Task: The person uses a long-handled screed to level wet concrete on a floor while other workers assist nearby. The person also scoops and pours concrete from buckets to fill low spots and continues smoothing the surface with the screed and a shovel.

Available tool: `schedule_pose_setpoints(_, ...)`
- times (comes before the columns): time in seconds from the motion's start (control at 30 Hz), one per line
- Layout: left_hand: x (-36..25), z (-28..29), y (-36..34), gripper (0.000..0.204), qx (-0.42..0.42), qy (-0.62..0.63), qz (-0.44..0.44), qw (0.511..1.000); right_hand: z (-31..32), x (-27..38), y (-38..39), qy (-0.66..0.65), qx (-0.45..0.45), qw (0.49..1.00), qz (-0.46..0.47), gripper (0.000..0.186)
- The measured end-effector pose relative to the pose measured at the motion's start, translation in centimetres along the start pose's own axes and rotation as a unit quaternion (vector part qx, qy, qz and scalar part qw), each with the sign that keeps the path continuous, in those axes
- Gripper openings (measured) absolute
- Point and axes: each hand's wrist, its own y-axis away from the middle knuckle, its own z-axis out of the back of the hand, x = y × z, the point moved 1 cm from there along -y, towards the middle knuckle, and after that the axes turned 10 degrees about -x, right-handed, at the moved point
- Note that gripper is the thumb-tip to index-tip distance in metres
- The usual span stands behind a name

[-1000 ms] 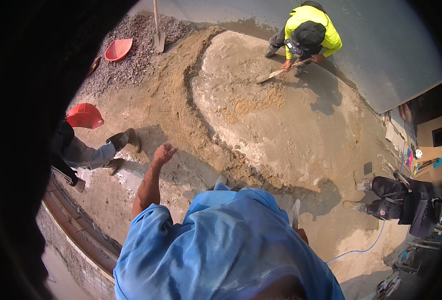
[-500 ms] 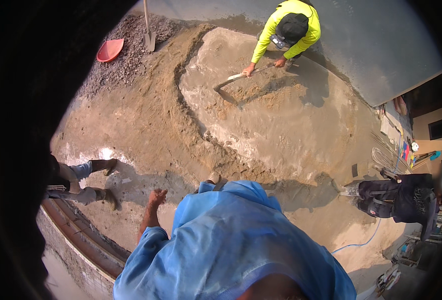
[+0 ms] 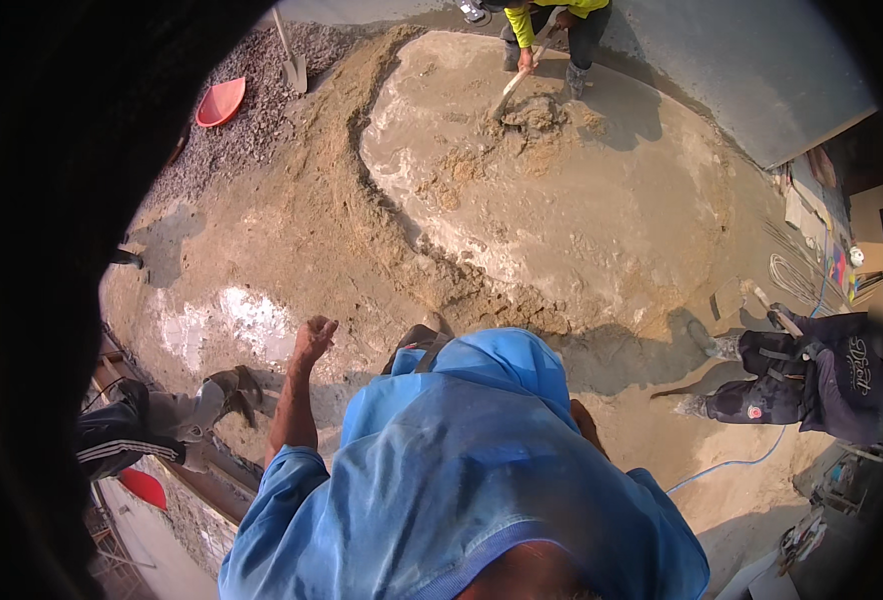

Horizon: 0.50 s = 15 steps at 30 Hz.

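Note:
My left hand (image 3: 314, 342) hangs over the sandy ground to the left of my blue shirt (image 3: 462, 440). Its fingers are curled in, and nothing shows in them. On the right, a little of my right forearm (image 3: 587, 430) shows beside the shirt; the hand itself is hidden behind my body. The rim of a wet cement and sand mix (image 3: 542, 240) lies ahead of my boot (image 3: 435, 325). At its far side a co-worker in a yellow top (image 3: 587, 8) grips a hoe (image 3: 524, 78), its blade at a lump of mix.
Beyond, at the left, lie a gravel heap (image 3: 202, 150), a shovel (image 3: 295, 70) and a red basin (image 3: 221, 102). Another red basin (image 3: 145, 488) lies lower left, near a person's legs (image 3: 142, 415). At right stands a person in dark clothes (image 3: 822, 375), near a blue hose (image 3: 747, 463).
My left hand has risen farther from my body. The yellow-topped co-worker has drawn back with the hoe, heaping mix. The legs at left have shifted lower, and a second red basin shows.

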Motion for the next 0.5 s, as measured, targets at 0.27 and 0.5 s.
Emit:
schedule_pose_setpoints(0.27,4.2,-4.2,-0.2,0.036,0.037,-0.010,0.023,0.999,2.2,5.0,-2.9,0.072,0.022,0.996,0.051,0.036)
schedule_pose_setpoints(0.5,9.8,-5.8,0.0,0.041,0.062,-0.003,0.098,0.993,4.0,13.1,-6.2,0.121,0.026,0.985,0.122,0.037)
